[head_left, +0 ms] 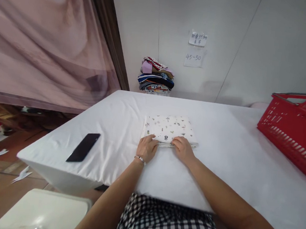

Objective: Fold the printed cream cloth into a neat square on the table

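Observation:
A folded white cloth (169, 127) with small printed figures and plants lies flat on the white-covered table (221, 136). Its near edge shows several layers. My left hand (147, 147) grips that edge at the left, fingers curled over the top and a bracelet on the wrist. At the right part of the same edge, my right hand (183, 149) pinches the layers, its fingers on top. The undersides of both hands and the thumbs' exact hold are partly hidden.
A black phone (83, 147) lies on the table at the left. The red plastic basket (295, 133) stands at the right. Behind the table rises a pile of folded clothes (157, 76). A white stool (44, 210) is at lower left, near a pink curtain (46, 37).

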Demonstrator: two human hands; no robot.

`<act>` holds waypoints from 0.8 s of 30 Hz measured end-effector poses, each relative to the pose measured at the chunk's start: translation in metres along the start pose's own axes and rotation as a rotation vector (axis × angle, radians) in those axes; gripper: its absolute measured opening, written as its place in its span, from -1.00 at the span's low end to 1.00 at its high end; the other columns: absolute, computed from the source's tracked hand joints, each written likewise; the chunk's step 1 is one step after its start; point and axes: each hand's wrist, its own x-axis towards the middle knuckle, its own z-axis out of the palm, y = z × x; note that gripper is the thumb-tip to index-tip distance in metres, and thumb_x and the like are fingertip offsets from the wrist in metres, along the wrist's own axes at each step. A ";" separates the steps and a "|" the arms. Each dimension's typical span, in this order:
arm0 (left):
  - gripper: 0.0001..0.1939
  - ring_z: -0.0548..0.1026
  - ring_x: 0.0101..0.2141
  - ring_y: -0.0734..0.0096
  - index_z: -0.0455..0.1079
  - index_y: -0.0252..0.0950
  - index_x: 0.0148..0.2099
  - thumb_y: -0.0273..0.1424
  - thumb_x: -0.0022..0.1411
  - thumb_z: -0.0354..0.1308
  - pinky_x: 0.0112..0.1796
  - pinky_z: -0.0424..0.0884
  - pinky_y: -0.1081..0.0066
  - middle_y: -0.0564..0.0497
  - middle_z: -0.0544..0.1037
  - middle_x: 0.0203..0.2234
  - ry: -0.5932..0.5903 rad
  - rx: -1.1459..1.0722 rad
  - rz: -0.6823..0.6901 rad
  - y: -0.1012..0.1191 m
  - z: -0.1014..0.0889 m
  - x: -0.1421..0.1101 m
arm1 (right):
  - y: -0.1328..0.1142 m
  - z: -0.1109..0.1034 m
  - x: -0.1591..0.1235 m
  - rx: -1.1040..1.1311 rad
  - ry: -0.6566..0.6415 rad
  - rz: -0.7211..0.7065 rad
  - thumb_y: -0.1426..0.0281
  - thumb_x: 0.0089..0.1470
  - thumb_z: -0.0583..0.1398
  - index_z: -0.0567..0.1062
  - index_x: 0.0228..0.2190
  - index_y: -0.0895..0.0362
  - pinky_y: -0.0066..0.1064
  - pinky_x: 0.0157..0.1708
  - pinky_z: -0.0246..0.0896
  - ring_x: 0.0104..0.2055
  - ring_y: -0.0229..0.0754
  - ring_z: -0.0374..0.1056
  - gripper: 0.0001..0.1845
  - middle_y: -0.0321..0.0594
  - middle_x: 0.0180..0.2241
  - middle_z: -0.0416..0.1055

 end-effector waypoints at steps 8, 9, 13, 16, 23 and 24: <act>-0.80 0.36 -0.17 0.32 0.43 -0.20 -0.32 -0.39 0.20 -0.04 -0.13 0.25 0.25 -0.02 0.40 -0.12 0.025 -0.045 -0.010 -0.002 0.005 0.001 | -0.002 -0.001 -0.001 0.008 0.011 -0.001 0.47 0.08 0.07 0.46 -0.33 0.13 -0.25 -0.21 0.11 -0.21 -0.12 0.22 -0.83 -0.13 -0.26 0.36; -0.80 0.35 -0.16 0.31 0.42 -0.20 -0.32 -0.40 0.20 -0.05 -0.13 0.25 0.25 -0.03 0.40 -0.12 0.034 -0.051 -0.002 -0.002 0.005 0.001 | -0.002 -0.001 -0.001 0.008 0.012 0.001 0.45 0.08 0.07 0.46 -0.32 0.13 -0.25 -0.21 0.11 -0.21 -0.11 0.21 -0.83 -0.13 -0.26 0.36; -0.81 0.33 -0.13 0.31 0.37 -0.24 -0.30 -0.45 0.21 -0.08 -0.11 0.24 0.26 -0.05 0.41 -0.15 0.063 -0.068 0.027 0.000 0.004 0.001 | -0.004 -0.002 -0.001 -0.013 0.001 0.007 0.44 0.10 0.06 0.47 -0.33 0.12 -0.26 -0.23 0.11 -0.23 -0.12 0.21 -0.82 -0.14 -0.27 0.36; -0.84 0.33 -0.14 0.32 0.35 -0.25 -0.31 -0.47 0.20 -0.06 -0.11 0.23 0.26 -0.05 0.42 -0.17 0.065 -0.065 0.034 0.002 0.002 0.001 | -0.006 -0.002 0.000 -0.044 -0.013 0.011 0.45 0.11 0.06 0.47 -0.32 0.12 -0.28 -0.24 0.11 -0.23 -0.13 0.21 -0.82 -0.14 -0.28 0.36; -0.84 0.38 -0.22 0.35 0.34 -0.25 -0.31 -0.47 0.20 -0.06 -0.15 0.24 0.27 -0.02 0.46 -0.29 0.049 -0.086 0.028 0.002 0.001 0.000 | -0.008 -0.002 0.002 -0.073 -0.022 0.000 0.45 0.12 0.05 0.47 -0.38 0.13 -0.31 -0.26 0.09 -0.27 -0.16 0.20 -0.80 -0.16 -0.31 0.36; -0.84 0.38 -0.23 0.35 0.34 -0.25 -0.31 -0.47 0.20 -0.07 -0.15 0.24 0.28 -0.03 0.46 -0.30 0.047 -0.084 0.027 0.002 0.001 0.000 | -0.007 -0.002 0.001 -0.069 -0.023 -0.004 0.46 0.12 0.04 0.47 -0.38 0.13 -0.32 -0.27 0.09 -0.27 -0.16 0.20 -0.80 -0.16 -0.31 0.35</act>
